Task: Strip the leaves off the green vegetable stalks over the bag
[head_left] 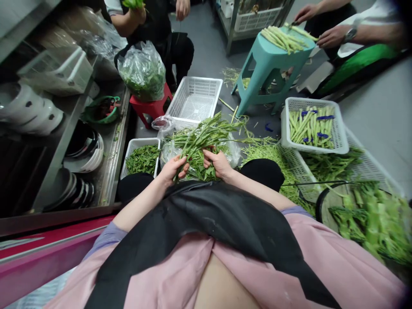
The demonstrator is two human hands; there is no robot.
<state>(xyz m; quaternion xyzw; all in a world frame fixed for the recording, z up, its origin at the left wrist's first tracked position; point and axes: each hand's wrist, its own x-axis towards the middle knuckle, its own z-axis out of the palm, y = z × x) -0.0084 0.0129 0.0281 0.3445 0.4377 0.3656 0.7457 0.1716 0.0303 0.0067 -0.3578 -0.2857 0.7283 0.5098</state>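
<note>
My left hand is closed around the stems of a bunch of leafy greens, whose leaves point away to the upper right. My right hand touches the same greens from the right, its thumb and forefinger pinched at a stem. Beneath both hands lies a clear plastic bag with more leafy stalks. To the left of it a small white basket holds picked leaves. Beyond the bag stands a larger white basket with nothing visible inside.
A red stool bears a bag of greens. People work opposite, one at a turquoise stool with pale stalks. On the right are a basket of bundled stalks and broccoli-like stems. A metal shelf is left.
</note>
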